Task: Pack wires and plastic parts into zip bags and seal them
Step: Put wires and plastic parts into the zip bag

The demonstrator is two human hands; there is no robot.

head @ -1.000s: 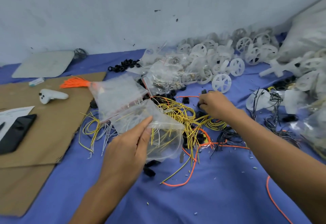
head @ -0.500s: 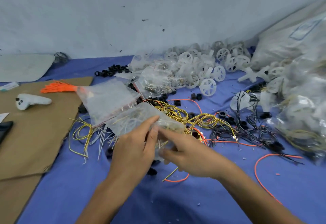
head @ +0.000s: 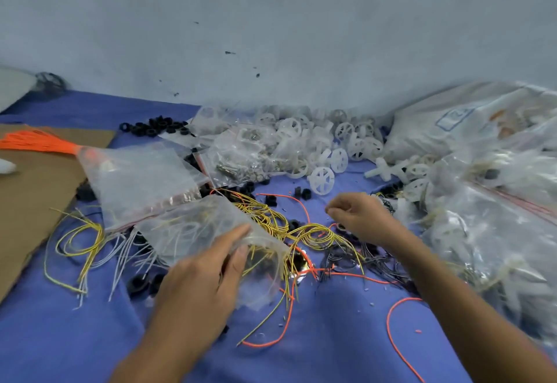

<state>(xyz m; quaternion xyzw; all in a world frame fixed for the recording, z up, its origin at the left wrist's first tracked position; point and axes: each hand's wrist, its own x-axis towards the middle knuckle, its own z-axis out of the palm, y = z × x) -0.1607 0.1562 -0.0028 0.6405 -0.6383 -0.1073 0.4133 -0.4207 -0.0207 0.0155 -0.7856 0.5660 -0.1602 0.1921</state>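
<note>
"What was nearest you?"

"My left hand (head: 205, 277), low over the blue cloth (head: 331, 346). Its thumb and forefinger pinched one edge of the small clear plastic zip bag (head: 193, 229), which lay half lifted over the tangle of thin yellow wires (head: 271, 221). Some yellow and pale wires were already inside, and a few ends stuck out past the edge I held."

"And the other?"

"My right hand (head: 358, 217) hovered just beyond, over the same tangle, with its fingers curled and the tips drawn together. I could not tell whether they had a strand. Anything there was too fine to see."

"What worried you?"

"The loops were knotted up with loose orange wire (head: 391, 322) and black cable (head: 343, 257). I judged that pulling one strand could drag the whole heap, or tug the bag out of so light a pinch. Ends lying across the mouth would stop the zip closing. Further back lay a larger clear bag (head: 141, 177) with an orange wire bundle (head: 39, 141) at its neck. Beyond that, white plastic spoked wheels (head: 322, 176) and black plastic rings (head: 156, 125) lay loose near the wall (head: 271, 36)."
</note>
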